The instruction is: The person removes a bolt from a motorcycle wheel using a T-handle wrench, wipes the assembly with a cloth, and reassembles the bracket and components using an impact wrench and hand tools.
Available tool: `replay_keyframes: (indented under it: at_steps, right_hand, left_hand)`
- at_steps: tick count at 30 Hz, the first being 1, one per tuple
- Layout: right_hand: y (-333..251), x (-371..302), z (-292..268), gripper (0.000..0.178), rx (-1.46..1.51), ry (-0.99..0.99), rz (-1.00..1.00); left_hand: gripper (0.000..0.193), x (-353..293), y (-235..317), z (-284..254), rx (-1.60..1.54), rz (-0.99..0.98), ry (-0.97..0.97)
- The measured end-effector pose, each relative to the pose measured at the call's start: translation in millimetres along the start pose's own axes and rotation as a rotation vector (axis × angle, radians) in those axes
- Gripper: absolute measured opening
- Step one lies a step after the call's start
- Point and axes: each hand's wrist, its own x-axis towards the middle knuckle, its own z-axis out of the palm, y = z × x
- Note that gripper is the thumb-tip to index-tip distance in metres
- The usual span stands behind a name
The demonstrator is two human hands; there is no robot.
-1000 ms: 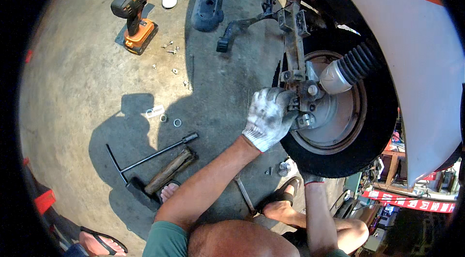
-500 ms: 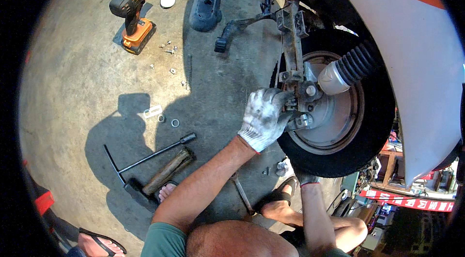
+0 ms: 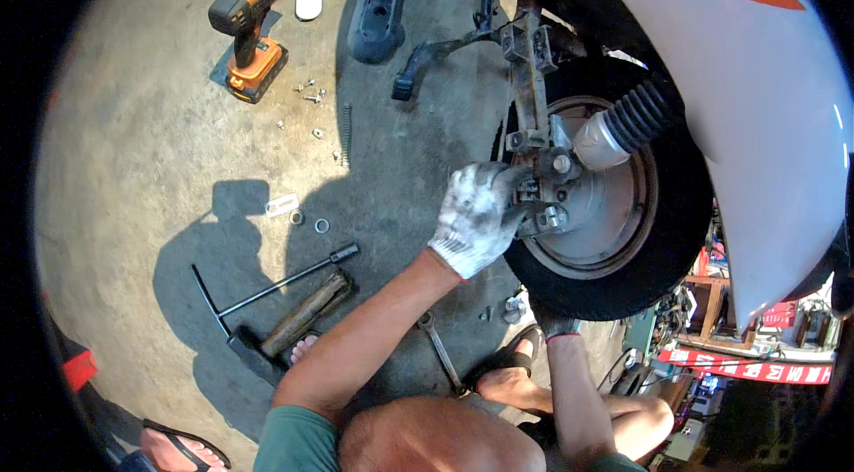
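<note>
In a smudged white knit glove, my left hand [image 3: 476, 209] has its fingers curled round a part of the metal bracket at the wheel hub; the exact part is hidden behind the fingers. The wheel [image 3: 594, 236], with a black tyre and grey rim, stands at the right. A rusty metal arm [image 3: 531, 85] runs down to its hub, beside a shock absorber [image 3: 614, 136] with a black ribbed boot. Below the tyre, my gloved right hand [image 3: 559, 324] is at the tyre's lower edge. The tyre covers its fingers.
An orange-black cordless impact wrench [image 3: 256, 23], black oblong cover [image 3: 376, 14], spring [image 3: 346, 136] and small bolts lie on the concrete. Nearer are two metal rings, a T-handle socket wrench [image 3: 285, 280], a hammer [image 3: 302, 316] and a spanner [image 3: 442, 352]. A white body panel [image 3: 756, 98] overhangs the right.
The wheel, metal arm and white panel have shifted slightly left in view, and my left hand has moved left with them. Both hands keep their places on or near the wheel.
</note>
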Motion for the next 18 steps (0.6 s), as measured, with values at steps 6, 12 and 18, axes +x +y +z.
replay_keyframes:
  at_steps: [6, 12, 18]
  right_hand:
    - [-1, -31, -5, 0.037, -0.151, 0.094, -0.024]
    - [-4, -56, -40, 0.050, 0.028, 0.195, 0.213]
    - [5, -78, -44, 0.053, -0.067, 0.262, 0.244]
  left_hand:
    - [0.046, -39, -14, -37, 0.149, -0.065, 0.001]
    - [0.034, -101, -28, -71, 0.232, -0.205, -0.017]
    - [0.028, -159, -35, -113, 0.247, -0.571, -0.104]
